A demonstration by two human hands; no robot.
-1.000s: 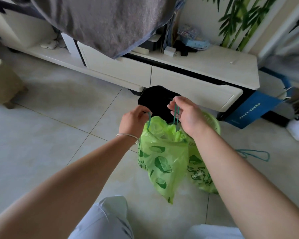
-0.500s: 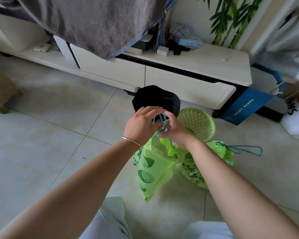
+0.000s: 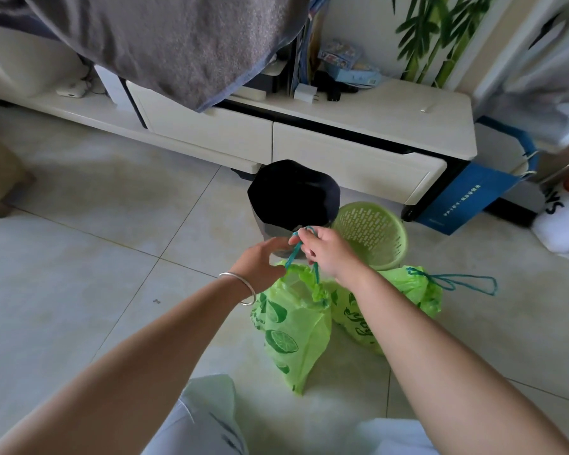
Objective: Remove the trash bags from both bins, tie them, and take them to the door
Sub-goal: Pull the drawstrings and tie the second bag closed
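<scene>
i had the right hand (image 3: pixel 327 249) up over the floor (image 3: pixel 79 257), fingers curled and pinching the teal drawstring (image 3: pixel 293 252) of the near trash bag (image 3: pixel 293 326). the cord ran down from that pinch in two strands to the bag's gathered mouth, and the bag hung from it, green with a lime print, its pointed bottom low near my knees. whether the tip touched the tile, i could not tell. the left hand (image 3: pixel 260 266) sat just beside the right, fingers fairly straight and together, fingertips up against the cord next to the pinch; i could not make out a real grip there, so i read it as loose and apart from any hold (a silver bangle (image 3: pixel 240 289) sat on that wrist).

the second trash bag (image 3: pixel 408 290) lay on the floor behind my right forearm, already cinched, its own teal loop (image 3: pixel 467 282) trailing out to the right across the tile. both bins stood beyond the hands, close against the front edge of the low white cabinet (image 3: pixel 358 165): the dark bin (image 3: pixel 293 195) to the left, the green perforated bin (image 3: pixel 372 234) touching or nearly touching it on the right. a blue paper bag (image 3: pixel 467 195) leaned at the cabinet's right end, and a grey cloth (image 3: pixel 178 44) hung down across the cabinet's top from above.
</scene>
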